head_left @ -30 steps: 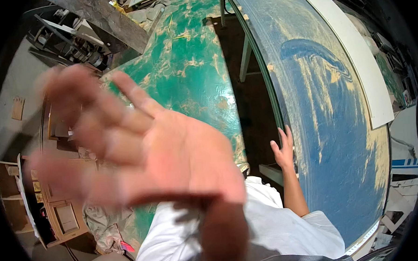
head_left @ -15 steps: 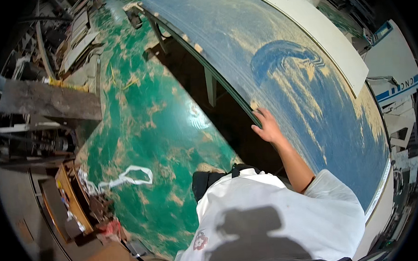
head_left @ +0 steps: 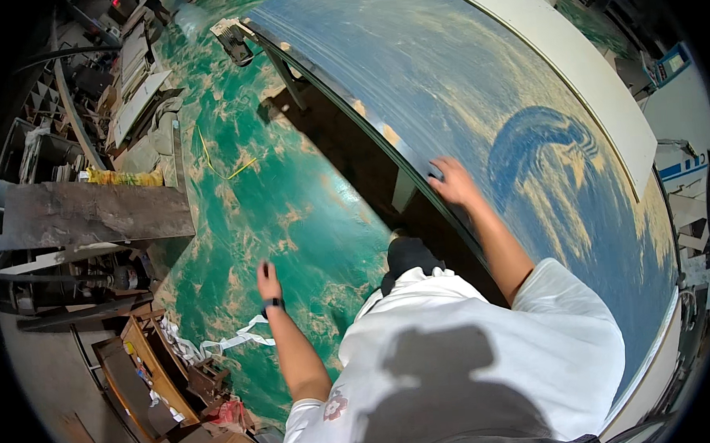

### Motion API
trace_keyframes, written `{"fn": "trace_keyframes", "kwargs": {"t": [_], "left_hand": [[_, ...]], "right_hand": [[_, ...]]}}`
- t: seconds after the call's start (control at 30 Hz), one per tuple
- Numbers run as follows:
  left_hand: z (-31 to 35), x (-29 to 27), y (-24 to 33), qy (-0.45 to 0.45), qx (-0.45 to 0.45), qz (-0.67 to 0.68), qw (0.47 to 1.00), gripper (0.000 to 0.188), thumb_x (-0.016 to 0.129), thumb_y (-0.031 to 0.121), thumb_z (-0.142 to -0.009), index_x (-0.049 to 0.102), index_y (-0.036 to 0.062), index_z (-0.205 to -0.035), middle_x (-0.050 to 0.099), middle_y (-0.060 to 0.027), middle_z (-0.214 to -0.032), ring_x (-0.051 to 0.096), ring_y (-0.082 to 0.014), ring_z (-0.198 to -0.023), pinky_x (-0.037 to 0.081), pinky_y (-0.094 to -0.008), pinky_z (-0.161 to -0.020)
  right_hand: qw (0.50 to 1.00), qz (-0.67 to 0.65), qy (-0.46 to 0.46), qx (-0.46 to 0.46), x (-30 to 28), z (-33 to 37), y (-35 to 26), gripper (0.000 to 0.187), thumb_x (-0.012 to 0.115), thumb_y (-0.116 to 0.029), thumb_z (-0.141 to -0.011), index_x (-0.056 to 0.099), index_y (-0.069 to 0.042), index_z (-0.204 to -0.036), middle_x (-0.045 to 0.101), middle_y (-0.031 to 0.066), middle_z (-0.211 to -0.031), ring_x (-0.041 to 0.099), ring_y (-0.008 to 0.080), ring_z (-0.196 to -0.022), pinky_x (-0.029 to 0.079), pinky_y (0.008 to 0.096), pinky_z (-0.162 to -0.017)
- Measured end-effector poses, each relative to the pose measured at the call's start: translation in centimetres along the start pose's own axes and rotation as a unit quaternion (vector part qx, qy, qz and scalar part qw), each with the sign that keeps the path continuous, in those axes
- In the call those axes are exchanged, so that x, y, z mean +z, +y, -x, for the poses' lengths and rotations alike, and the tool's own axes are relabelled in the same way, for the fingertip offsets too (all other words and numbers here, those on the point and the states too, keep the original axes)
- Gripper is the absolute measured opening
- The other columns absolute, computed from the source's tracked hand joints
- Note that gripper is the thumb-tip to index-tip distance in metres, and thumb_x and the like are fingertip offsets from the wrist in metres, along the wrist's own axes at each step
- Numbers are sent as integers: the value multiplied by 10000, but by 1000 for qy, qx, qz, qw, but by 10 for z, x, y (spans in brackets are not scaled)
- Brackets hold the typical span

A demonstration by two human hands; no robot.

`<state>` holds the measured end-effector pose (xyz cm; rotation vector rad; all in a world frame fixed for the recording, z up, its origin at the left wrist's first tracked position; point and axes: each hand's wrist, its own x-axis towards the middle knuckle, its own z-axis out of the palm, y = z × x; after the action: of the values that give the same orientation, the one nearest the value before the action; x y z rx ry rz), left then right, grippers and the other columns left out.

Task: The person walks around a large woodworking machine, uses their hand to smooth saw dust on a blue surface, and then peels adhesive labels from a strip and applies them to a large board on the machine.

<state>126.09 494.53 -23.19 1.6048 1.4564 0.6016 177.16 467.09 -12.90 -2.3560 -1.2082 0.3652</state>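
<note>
Over the near left edge of a large blue-topped table (head_left: 443,67) is my right hand (head_left: 454,184), its thumb and fingers bent and apart. A small dark spot shows between thumb and fingers; I cannot tell whether it is a thing or shadow. The table's top is strewn with pale sawdust, with a curved swept patch on it. My left hand (head_left: 269,282) hangs over the green floor (head_left: 291,200), clear of the table. Its fingers are small and smeared, so their pose does not show. A dark band (head_left: 273,303) circles that wrist.
A long white panel (head_left: 578,69) lies along the table's far side. A dark object (head_left: 235,46) sits at the table's far left corner. Left of me are a brown board (head_left: 93,213), a wooden drawer-like piece (head_left: 152,373) and a white strip (head_left: 237,337) on the sawdust-marked floor.
My left hand has come into view at the left. Along the table's edge my right hand has moved forward, its fingers more bent. The whole view has shifted as I moved.
</note>
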Motion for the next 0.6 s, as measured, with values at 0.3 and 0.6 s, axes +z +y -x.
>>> {"fn": "trace_keyframes", "kwargs": {"t": [0.3,0.6], "left_hand": [[-125,-19,87,-77,43,-40,995,451,558,233,-987,490,14,-1376,563,-195,-1329,549,-276,-1221,405,-375,-1047],[-178,-126,-153,-449,-301,-430,723,492,446,376,-1000,512,41,-1355,552,-168,-1361,526,-312,-1243,386,-405,-1068]], "right_hand": [[982,168,84,15,71,-136,-76,803,616,-351,-847,291,26,-1477,313,212,-1534,268,343,-1443,208,478,-1180],[969,210,56,118,96,-144,-95,852,632,-316,-818,236,-10,-1507,286,178,-1557,241,327,-1458,195,496,-1176]]}}
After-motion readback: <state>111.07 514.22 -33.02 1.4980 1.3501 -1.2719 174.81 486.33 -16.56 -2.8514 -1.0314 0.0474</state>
